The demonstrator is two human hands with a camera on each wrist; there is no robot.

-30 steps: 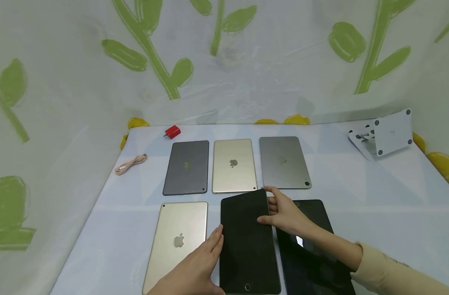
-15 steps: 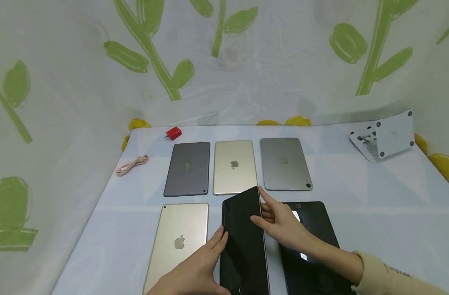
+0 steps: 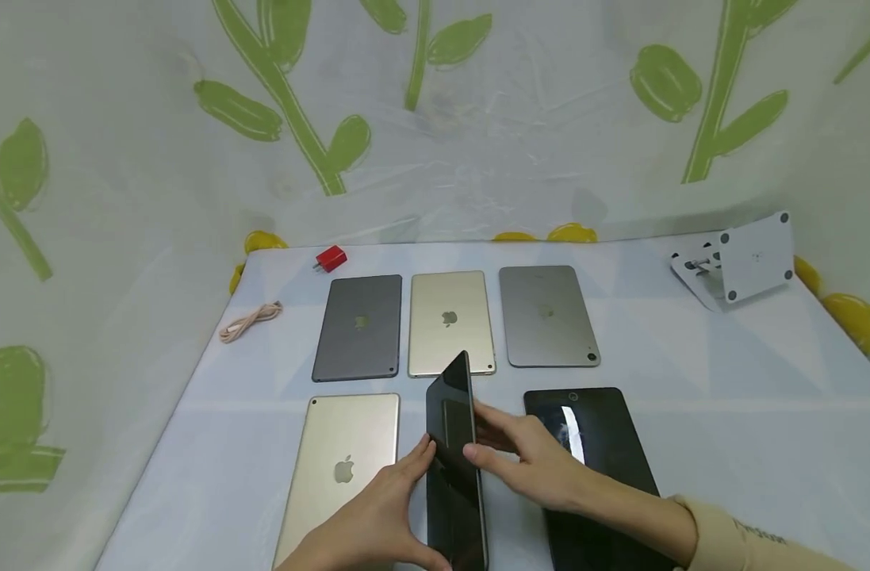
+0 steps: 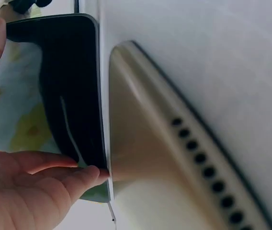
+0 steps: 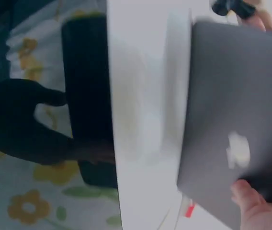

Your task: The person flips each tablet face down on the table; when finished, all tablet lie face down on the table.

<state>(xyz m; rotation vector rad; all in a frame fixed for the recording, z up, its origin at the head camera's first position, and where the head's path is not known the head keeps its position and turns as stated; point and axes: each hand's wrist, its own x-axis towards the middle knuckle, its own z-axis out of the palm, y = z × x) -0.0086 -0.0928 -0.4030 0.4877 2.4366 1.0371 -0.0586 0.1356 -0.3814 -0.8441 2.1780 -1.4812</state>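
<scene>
A black-screened tablet (image 3: 449, 468) stands tilted in the head view, its right edge raised and its left edge low. My right hand (image 3: 530, 460) grips the raised edge, thumb on the screen side and fingers behind. My left hand (image 3: 377, 503) holds the low edge with its fingertips, its thumb by the near end. In the left wrist view, the dark screen (image 4: 73, 86) shows reflections beside my left hand (image 4: 35, 187). The right wrist view shows the tablet's grey back (image 5: 232, 91) with a light logo, and a fingertip of my right hand (image 5: 258, 208) against it.
A gold tablet (image 3: 349, 444) lies left, a black tablet (image 3: 599, 452) right. Behind lie a dark grey tablet (image 3: 359, 325), another gold tablet (image 3: 452, 297) and a grey tablet (image 3: 549, 309). Further off are a red plug (image 3: 331, 258), a coiled cable (image 3: 251, 321) and a white stand (image 3: 752, 258).
The tablet between my hands has gone from nearly flat to steeply tilted, its right edge rising and swinging left. My right hand has moved left with it; my left hand has barely moved.
</scene>
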